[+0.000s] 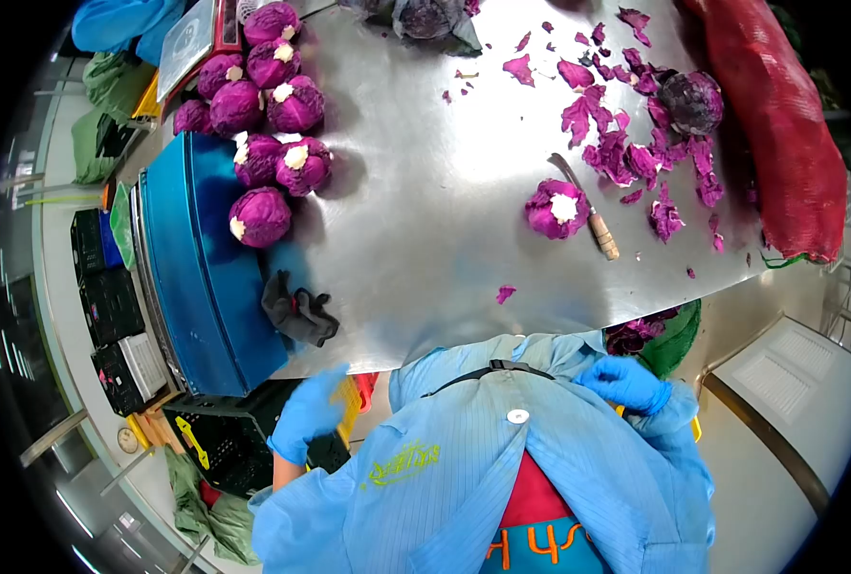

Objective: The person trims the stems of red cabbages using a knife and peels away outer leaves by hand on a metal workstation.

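Note:
My left hand (pixel 311 411), in a blue glove and smeared by motion, is below the table's front edge, near a dark glove (pixel 299 309) lying on the table. My right hand (pixel 626 385), also blue-gloved, is at the front of my coat with its fingers curled; whatever may be in them is hidden. A trimmed purple cabbage (pixel 557 209) sits on the metal table (pixel 425 258) beside a curved knife with a wooden handle (pixel 603 236). Several more trimmed cabbages (pixel 261 217) are grouped at the left.
Blue bins (pixel 206 277) stand at the table's left edge, below a scale (pixel 188 48). Torn leaves (pixel 612 153) and a dark cabbage (pixel 691 101) lie at the right, beside a full red net sack (pixel 774 124). A black crate (pixel 220 445) is at the lower left.

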